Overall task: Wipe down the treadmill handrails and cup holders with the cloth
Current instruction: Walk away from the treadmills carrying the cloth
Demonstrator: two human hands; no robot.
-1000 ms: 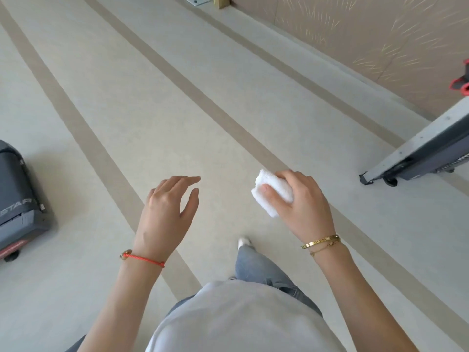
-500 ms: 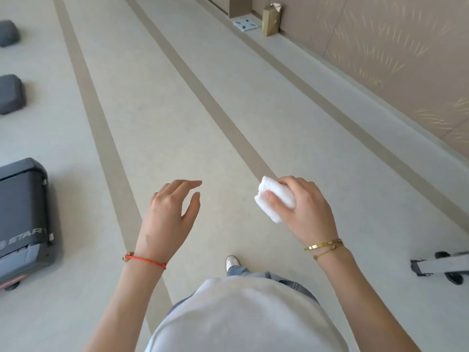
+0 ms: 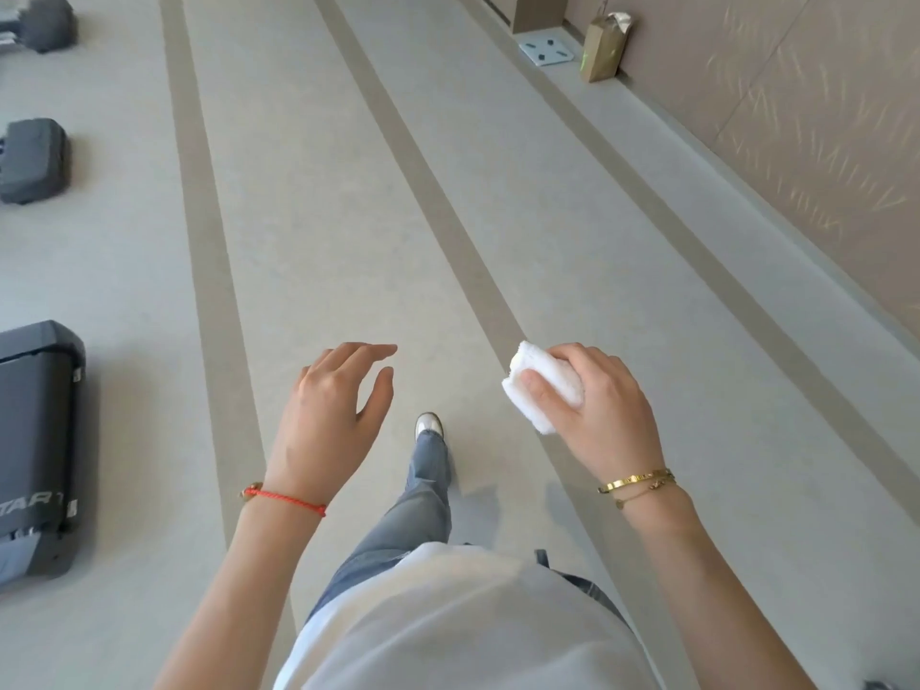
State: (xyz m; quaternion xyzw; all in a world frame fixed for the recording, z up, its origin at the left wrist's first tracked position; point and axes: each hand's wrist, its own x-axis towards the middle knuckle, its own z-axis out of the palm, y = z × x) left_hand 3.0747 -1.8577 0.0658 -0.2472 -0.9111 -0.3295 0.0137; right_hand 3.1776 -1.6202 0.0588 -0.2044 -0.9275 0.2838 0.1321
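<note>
The right hand (image 3: 605, 405) is closed around a folded white cloth (image 3: 542, 385), thumb pressed on its upper face and the remaining fingers (image 3: 535, 378) wrapped beneath; the grip appears firm. The cloth's long axis runs from upper left to lower right in the head view, its free end projecting forward and to the left of the knuckles. The left hand (image 3: 331, 415) is empty, fingers spread and loosely curved, palm turned down, held well apart from the cloth. No handrail or cup holder is in view. The only treadmill part visible is a dark grey treadmill base (image 3: 37, 440) at the left edge, standing on the floor (image 3: 323, 191), with partial lettering on its cover; its long axis runs roughly toward and away from the person. It lies to the left of both hands, and the left hand is the nearer of the two; the cloth-bearing right hand is well apart from it. Two similar dark units (image 3: 32, 159) stand further along the left side. One leg and a shoe (image 3: 429, 424) are forward, consistent with walking. Judgement: wiping is not under way; the next move calls for a turn to the left.
</note>
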